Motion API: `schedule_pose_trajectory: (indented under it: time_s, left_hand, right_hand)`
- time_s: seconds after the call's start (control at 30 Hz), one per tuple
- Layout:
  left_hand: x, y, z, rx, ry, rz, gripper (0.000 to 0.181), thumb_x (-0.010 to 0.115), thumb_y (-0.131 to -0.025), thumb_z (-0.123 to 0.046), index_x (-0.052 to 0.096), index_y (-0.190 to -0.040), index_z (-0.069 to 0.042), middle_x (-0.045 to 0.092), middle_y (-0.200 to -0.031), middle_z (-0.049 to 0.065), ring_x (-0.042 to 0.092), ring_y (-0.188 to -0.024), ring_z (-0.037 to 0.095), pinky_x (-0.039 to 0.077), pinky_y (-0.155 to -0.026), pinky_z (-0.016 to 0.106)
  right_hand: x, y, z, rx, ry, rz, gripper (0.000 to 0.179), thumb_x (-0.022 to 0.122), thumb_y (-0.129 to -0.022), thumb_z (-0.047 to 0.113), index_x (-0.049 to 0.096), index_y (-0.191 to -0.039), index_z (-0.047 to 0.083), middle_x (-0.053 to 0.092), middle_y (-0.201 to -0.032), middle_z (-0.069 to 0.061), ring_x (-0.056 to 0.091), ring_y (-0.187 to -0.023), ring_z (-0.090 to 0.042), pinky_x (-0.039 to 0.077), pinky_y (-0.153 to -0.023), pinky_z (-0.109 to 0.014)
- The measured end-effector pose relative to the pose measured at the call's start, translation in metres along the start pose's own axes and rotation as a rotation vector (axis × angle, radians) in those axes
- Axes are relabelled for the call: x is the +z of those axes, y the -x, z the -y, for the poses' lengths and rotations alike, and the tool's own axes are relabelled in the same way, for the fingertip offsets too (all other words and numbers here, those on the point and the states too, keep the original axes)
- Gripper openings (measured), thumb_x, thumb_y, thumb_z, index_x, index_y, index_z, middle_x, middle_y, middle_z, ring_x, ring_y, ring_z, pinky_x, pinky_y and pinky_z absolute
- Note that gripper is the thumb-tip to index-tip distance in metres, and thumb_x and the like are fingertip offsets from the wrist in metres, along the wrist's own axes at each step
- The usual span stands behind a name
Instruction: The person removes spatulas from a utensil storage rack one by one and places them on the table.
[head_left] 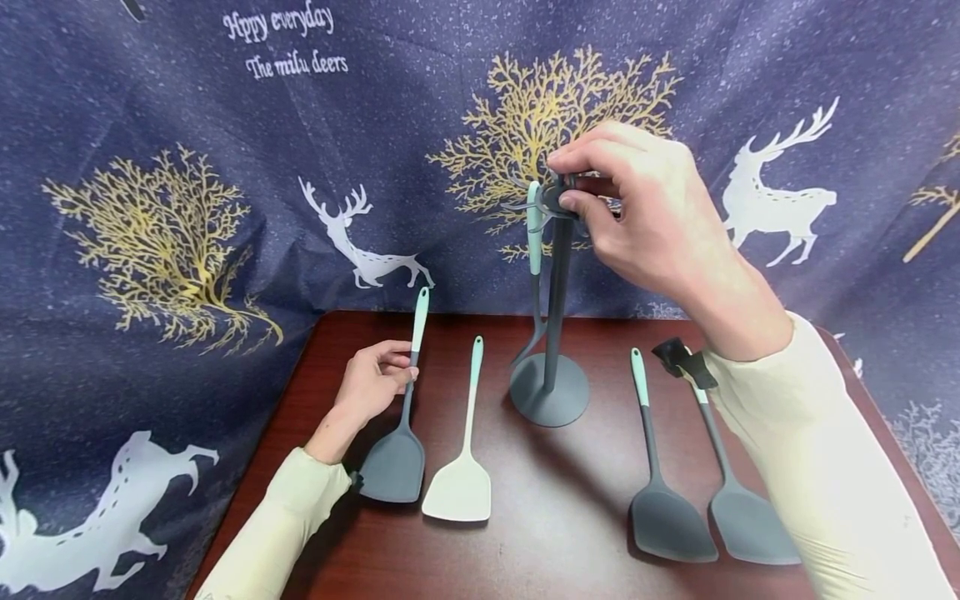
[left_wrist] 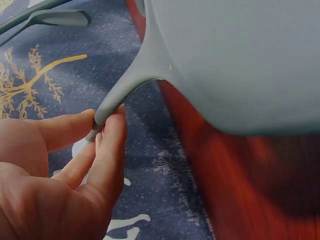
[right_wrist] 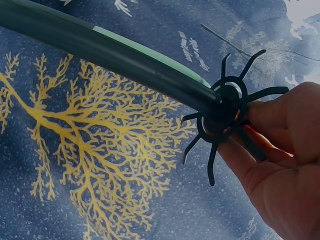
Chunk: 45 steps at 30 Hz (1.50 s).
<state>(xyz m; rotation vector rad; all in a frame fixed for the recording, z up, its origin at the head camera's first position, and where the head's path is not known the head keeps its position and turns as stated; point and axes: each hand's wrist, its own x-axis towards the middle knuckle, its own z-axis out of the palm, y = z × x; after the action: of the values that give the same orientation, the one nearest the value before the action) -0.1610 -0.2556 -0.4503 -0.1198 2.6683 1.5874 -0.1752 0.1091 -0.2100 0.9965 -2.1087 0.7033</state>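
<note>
In the head view my left hand (head_left: 367, 385) pinches the grey shaft of a spatula (head_left: 395, 467) just below its mint handle. The left wrist view shows thumb and fingers meeting round that shaft, with the broad blade (left_wrist: 240, 60) tilted above the table. My right hand (head_left: 648, 208) grips the top of a dark grey utensil stand (head_left: 557, 308), by its ring of hooks (right_wrist: 242, 92). From one hook hangs a utensil with a mint handle (head_left: 534, 229) and a curved grey lower end, seen edge-on. Part of the hook ring is hidden behind my right fingers.
A cream spatula (head_left: 459, 492) lies left of the stand's round base (head_left: 550, 408). Two grey spatulas, one nearer the middle (head_left: 670, 525) and one farther right (head_left: 750, 525), lie under or beside my right forearm. Behind the brown table (head_left: 555, 533) hangs a blue deer-patterned cloth (head_left: 465, 117).
</note>
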Motion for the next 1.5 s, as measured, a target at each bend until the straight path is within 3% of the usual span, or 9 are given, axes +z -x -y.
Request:
schedule_pose_trajectory:
  time_s: [0.67, 1.5]
  left_hand:
    - [0.009, -0.005, 0.022, -0.079, -0.047, 0.088, 0.041, 0.077, -0.094, 0.001, 0.070, -0.134, -0.003, 0.072, -0.107, 0.018, 0.075, -0.081, 0.021, 0.069, -0.071, 0.039]
    - [0.020, -0.018, 0.046, -0.147, -0.104, 0.114, 0.039, 0.078, -0.093, -0.001, 0.071, -0.131, -0.002, 0.072, -0.105, 0.018, 0.075, -0.075, 0.022, 0.068, -0.069, 0.035]
  right_hand:
    - [0.000, 0.000, -0.001, -0.011, -0.009, -0.003, 0.023, 0.076, -0.094, -0.005, 0.076, -0.117, -0.003, 0.074, -0.116, -0.016, 0.071, -0.104, -0.025, 0.060, -0.092, -0.034]
    - [0.001, 0.000, -0.001, -0.019, -0.014, -0.007, 0.024, 0.076, -0.093, -0.007, 0.076, -0.117, -0.003, 0.074, -0.115, -0.016, 0.070, -0.106, -0.026, 0.059, -0.095, -0.034]
